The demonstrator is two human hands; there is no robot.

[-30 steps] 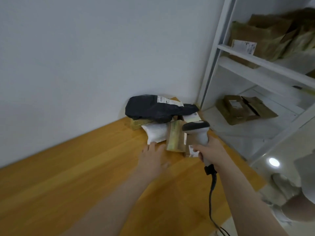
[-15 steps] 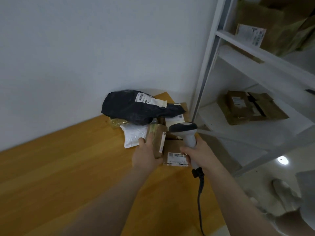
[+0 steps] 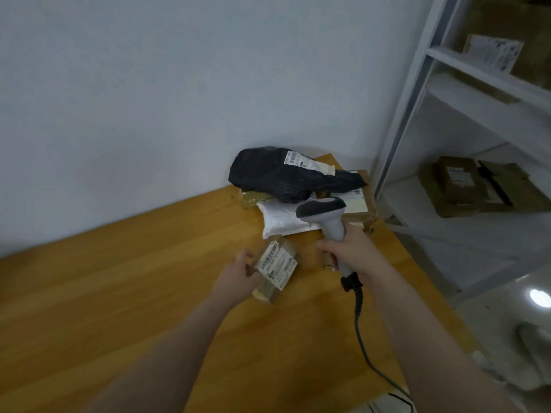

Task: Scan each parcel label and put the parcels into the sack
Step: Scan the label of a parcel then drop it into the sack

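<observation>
My left hand (image 3: 238, 278) has its fingers curled round the left side of the small box parcel (image 3: 275, 271), gripping it with the white label (image 3: 275, 262) turned up toward me. I cannot tell whether the box's lower end rests on the table (image 3: 119, 293) or hangs just above it. My right hand (image 3: 354, 251) is wrapped tight round the handle of the scanner (image 3: 325, 213). Its dark head sits above and to the right of the box, over the edge of the white mailer (image 3: 281, 219), and its cable (image 3: 362, 338) trails down off the table's near edge.

As I judge it, the step is the scan itself. The scanner's nose looks aimed leftward over the pile and not at the label, so I would tip it down and left until it faces the barcode strip squarely. I would hold the box steady, keep my thumb off the print and flatten the tilt to avoid glare.

The risk is reading the wrong code. The black bag parcel (image 3: 277, 177) on top of the pile shows its own label (image 3: 307, 163), and it lies close to the line of aim.

I cannot pick out the sack in this view, so after the beep I would have to look for it before letting go
</observation>
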